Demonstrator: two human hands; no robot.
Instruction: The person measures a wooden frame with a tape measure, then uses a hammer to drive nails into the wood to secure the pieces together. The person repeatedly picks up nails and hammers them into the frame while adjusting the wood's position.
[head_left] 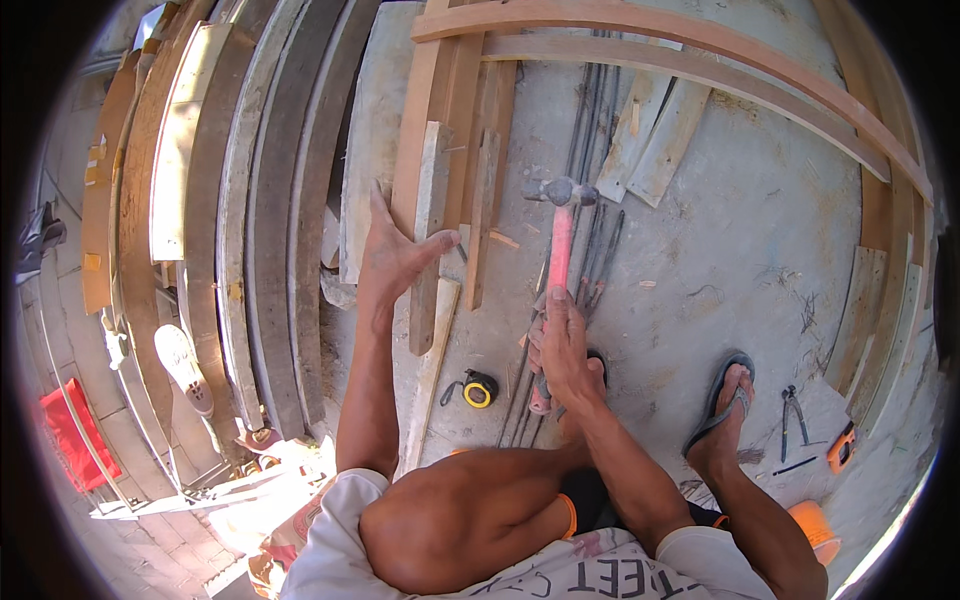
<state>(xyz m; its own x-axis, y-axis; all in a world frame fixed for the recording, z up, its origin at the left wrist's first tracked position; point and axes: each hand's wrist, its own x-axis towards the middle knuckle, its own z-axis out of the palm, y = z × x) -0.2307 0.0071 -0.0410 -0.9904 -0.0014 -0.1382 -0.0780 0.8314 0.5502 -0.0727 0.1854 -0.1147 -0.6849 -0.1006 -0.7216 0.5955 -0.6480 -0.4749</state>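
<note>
My right hand (563,350) is wrapped round the red handle of a hammer (561,235), its worn metal head pointing away from me above the floor. My left hand (398,250) spans a short weathered wooden batten (427,310) that lies against a brown timber post (408,160); the thumb crosses over the batten, one finger stretches along the post's left side, and the other fingers are mostly hidden. A nail (455,148) sticks out sideways near the batten's upper end. A second short batten (484,200) is beside it on another timber. The post joins a wooden frame (690,65).
Long timbers (275,200) are stacked at the left. Steel bars (597,110) and loose boards (670,140) lie on the concrete floor. A yellow-black tape measure (480,390) sits near my knee. At right are pincers (793,415), an orange tool (842,448) and an orange container (815,530).
</note>
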